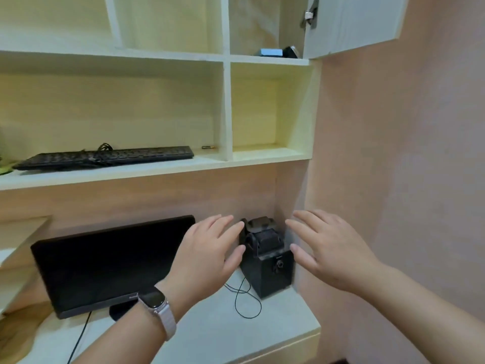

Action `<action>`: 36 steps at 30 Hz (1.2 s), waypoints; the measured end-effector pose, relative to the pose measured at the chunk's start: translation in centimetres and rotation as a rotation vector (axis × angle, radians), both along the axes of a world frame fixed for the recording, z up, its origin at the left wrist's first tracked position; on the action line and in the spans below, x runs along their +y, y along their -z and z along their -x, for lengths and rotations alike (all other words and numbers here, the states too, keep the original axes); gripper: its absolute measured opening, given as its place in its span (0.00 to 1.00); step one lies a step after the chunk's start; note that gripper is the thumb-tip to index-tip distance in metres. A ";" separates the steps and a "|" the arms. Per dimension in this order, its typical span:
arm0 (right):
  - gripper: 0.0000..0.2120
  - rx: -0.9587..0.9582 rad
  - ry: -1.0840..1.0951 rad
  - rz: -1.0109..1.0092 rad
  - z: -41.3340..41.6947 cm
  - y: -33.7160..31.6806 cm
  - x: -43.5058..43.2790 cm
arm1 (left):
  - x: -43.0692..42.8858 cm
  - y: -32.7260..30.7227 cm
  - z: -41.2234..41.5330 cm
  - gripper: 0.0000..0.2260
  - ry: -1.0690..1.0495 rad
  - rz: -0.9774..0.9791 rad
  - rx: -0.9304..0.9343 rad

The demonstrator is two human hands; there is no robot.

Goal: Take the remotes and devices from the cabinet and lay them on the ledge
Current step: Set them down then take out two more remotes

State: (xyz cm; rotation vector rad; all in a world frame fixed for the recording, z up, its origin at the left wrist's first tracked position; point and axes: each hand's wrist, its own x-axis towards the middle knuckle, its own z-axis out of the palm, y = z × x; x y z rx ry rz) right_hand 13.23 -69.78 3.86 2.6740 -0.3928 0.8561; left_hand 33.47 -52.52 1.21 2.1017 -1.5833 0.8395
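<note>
I log one black device (267, 258) standing upright on the white ledge (262, 334), in the corner where the back panel meets the side wall, directly between the fingertips of both hands. Its lower half is a matte, blocky housing with a small round fitting on the front face. Its upper half is narrower, with rounded dark parts stacked on it and a flat cap at the top. The left hand (207, 253) is at the device's left side and the right hand (333, 250) at its right. On both hands the fingers are straight and spread apart, gripping nothing. Whether any fingertip touches the housing, I cannot tell. A thin black cord (244, 303) loops on the ledge below the left thumb. A smartwatch (153, 299) sits on the left wrist. A dark monitor (112, 264) stands left of the left fingers. Well above the fingers, a black keyboard (105, 157) lies on a shelf. Higher still, in the open cabinet (265, 27), I see a blue-grey box (271, 52) just beside a dark rounded object (291, 52).
</note>
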 end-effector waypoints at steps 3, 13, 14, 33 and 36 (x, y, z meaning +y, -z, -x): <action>0.23 -0.024 0.029 0.023 -2.3 -1.8 -2.6 | -2.9 -1.7 -2.9 0.21 0.006 -0.005 -0.025; 0.24 -0.136 0.021 0.074 -8.2 -10.1 -12.6 | -13.1 -10.3 -7.8 0.21 -0.003 0.092 -0.127; 0.25 -0.155 0.007 0.078 -8.9 -11.1 -13.6 | -14.2 -11.4 -8.0 0.21 -0.005 0.113 -0.156; 0.21 -0.378 -0.382 -0.011 -19.0 -30.4 -24.9 | -24.8 -35.7 -11.0 0.20 -0.124 0.133 -0.247; 0.20 -0.287 -0.299 -0.069 -20.7 -33.0 -24.7 | -26.5 -38.9 -11.3 0.19 -0.227 -0.051 -0.170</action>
